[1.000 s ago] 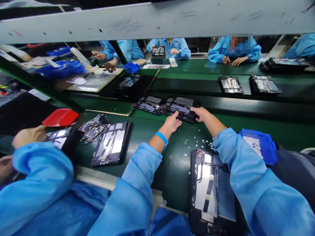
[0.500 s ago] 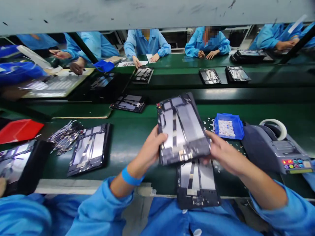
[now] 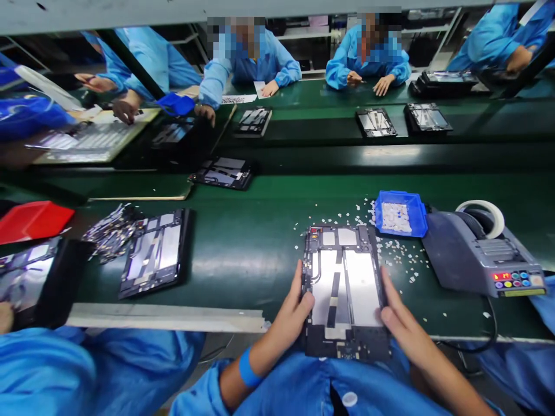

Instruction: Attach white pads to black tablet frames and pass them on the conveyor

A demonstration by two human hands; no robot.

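1. Head view, in the middle: a flat tablet (image 3: 323, 289) with its insides showing lies face up at the near edge of the green bench (image 3: 243, 248), right in front of the person. Its bottom end pokes out past the edge, over the person's blue coat.
2. The left hand (image 3: 292, 315) grips the tablet's left side, with the thumb up on top. A blue band (image 3: 250, 370) goes round that wrist.
3. The right hand (image 3: 396, 315) grips the right side, with the thumb against the edge.
4. Little white bits (image 3: 399, 251) are spread past the tablet's top and along its right. Just beyond them is a blue tray (image 3: 422, 202) with more white bits in it.
5. Right of the tray sits a grey machine (image 3: 451, 254) with a roll of tape on it and red lit numbers.
6. Over on the left, a second tablet (image 3: 162, 245) lies beside a pile of thin strips (image 3: 110, 234). A red tray (image 3: 32, 219) is near the pile.
7. Across the bench, people in blue coats sit, and three more tablets lie in front of them.
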